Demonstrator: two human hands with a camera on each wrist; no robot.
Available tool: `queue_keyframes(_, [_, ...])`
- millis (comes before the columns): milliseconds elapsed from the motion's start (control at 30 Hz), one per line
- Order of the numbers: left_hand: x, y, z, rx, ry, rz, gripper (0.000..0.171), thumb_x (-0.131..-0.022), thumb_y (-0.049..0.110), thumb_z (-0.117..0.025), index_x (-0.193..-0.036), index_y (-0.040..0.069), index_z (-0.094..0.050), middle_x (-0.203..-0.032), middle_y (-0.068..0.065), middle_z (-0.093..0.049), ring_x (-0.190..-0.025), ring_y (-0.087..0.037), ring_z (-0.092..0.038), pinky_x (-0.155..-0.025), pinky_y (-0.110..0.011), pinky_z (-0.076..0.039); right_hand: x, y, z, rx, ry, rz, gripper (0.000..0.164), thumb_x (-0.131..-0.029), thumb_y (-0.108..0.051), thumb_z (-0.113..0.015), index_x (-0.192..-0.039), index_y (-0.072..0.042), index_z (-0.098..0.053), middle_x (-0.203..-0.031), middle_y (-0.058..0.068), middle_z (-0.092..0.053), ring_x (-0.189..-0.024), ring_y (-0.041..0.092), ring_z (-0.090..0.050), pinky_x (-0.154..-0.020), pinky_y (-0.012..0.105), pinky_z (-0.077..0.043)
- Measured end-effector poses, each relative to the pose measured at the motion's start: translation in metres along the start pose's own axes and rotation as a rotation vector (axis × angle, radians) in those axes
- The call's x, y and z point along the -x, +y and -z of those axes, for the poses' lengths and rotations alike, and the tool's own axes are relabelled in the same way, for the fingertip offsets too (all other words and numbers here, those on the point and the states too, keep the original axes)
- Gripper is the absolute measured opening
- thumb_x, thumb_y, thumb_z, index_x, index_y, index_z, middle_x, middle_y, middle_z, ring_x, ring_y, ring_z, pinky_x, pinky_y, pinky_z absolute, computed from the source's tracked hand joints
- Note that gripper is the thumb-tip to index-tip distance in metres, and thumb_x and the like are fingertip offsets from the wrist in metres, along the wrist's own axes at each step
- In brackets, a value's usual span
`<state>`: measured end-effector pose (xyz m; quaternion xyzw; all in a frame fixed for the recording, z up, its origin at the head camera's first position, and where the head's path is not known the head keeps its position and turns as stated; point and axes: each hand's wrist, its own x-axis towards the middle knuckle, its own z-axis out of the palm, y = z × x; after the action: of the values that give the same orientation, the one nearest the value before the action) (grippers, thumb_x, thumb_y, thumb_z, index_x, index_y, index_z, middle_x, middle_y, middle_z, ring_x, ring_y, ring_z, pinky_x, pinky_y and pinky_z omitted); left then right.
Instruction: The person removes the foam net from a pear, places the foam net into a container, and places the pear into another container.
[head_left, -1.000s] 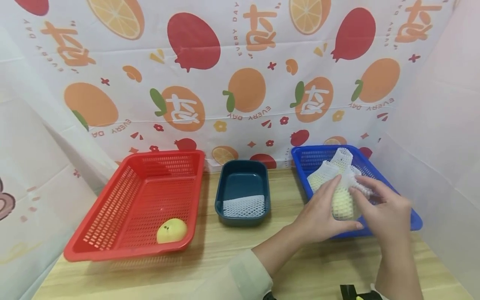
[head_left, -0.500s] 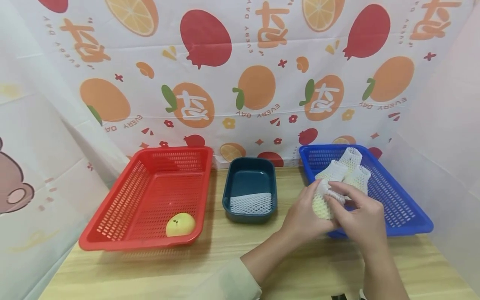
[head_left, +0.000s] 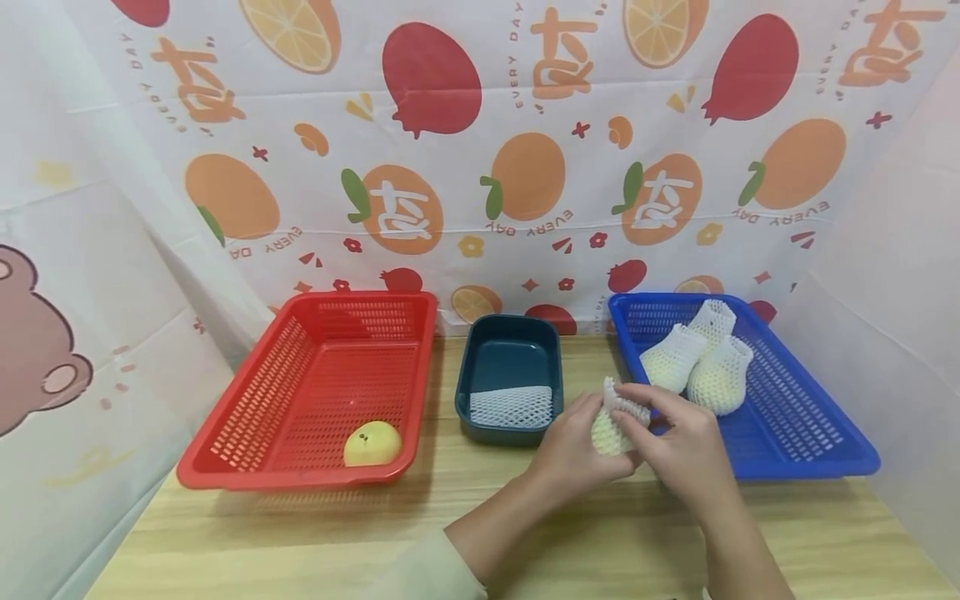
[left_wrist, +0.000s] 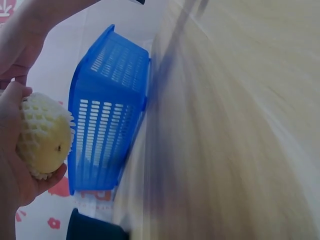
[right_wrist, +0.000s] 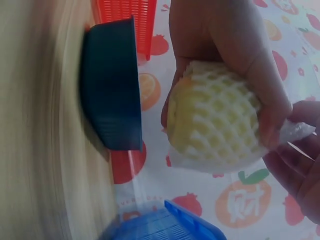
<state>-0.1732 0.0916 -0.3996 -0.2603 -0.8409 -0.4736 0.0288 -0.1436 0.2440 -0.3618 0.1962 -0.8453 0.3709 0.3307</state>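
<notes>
A round yellow fruit (right_wrist: 215,120) in a white foam net sleeve is between my hands, above the table in front of the blue basket (head_left: 795,400). My left hand (head_left: 573,450) grips the fruit from the side, fingers curled round it. My right hand (head_left: 686,450) pinches the gathered top of the sleeve with thumb and fingers. In the left wrist view the fruit's bare end (left_wrist: 52,150) shows out of the net, with a small dark spot. Several similar netted fruits (head_left: 717,379) sit upright in the blue basket. A bare yellow fruit (head_left: 372,443) lies in the red basket (head_left: 300,477).
Between the baskets stands a dark teal tray (head_left: 510,350) with a flattened white foam net (head_left: 512,407) in it. A fruit-printed cloth (head_left: 465,183) hangs behind the wooden table (head_left: 315,542).
Both hands have drawn the netted fruit out of the blue basket, leftward and toward the body. The head view has shifted slightly. The bare fruit stays in the red basket.
</notes>
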Motion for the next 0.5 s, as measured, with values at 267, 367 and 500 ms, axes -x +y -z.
queue_keyframes(267, [0.02, -0.018, 0.017, -0.038, -0.034, 0.013, 0.06, -0.078, 0.038, -0.08, -0.131, 0.023, -0.055, -0.115, 0.011, -0.059, -0.094, -0.002, -0.055, -0.079, -0.017, -0.05, 0.001, -0.001, -0.005, -0.005, -0.304, -0.227, 0.053, -0.082, -0.038, -0.08, -0.128, -0.017, -0.064, -0.12, -0.001, -0.069, -0.096, 0.009, -0.065, -0.072, 0.023, -0.058])
queue_keyframes(367, [0.027, -0.025, 0.023, -0.078, -0.021, -0.017, 0.058, -0.078, 0.039, -0.079, -0.128, 0.021, -0.057, -0.114, 0.01, -0.061, -0.094, -0.002, -0.054, -0.079, -0.018, -0.05, 0.001, 0.002, -0.008, -0.076, -0.406, -0.275, 0.064, -0.08, -0.043, -0.08, -0.135, -0.018, -0.059, -0.123, 0.0, -0.068, -0.098, 0.012, -0.064, -0.076, 0.028, -0.058])
queue_keyframes(500, [0.036, -0.035, 0.029, -0.112, 0.002, -0.062, 0.054, -0.078, 0.038, -0.077, -0.125, 0.019, -0.06, -0.114, 0.008, -0.063, -0.095, -0.003, -0.055, -0.079, -0.018, -0.049, 0.002, 0.007, -0.013, -0.158, -0.548, -0.308, 0.062, -0.081, -0.042, -0.079, -0.135, -0.019, -0.06, -0.121, -0.004, -0.067, -0.097, 0.011, -0.063, -0.082, 0.035, -0.057])
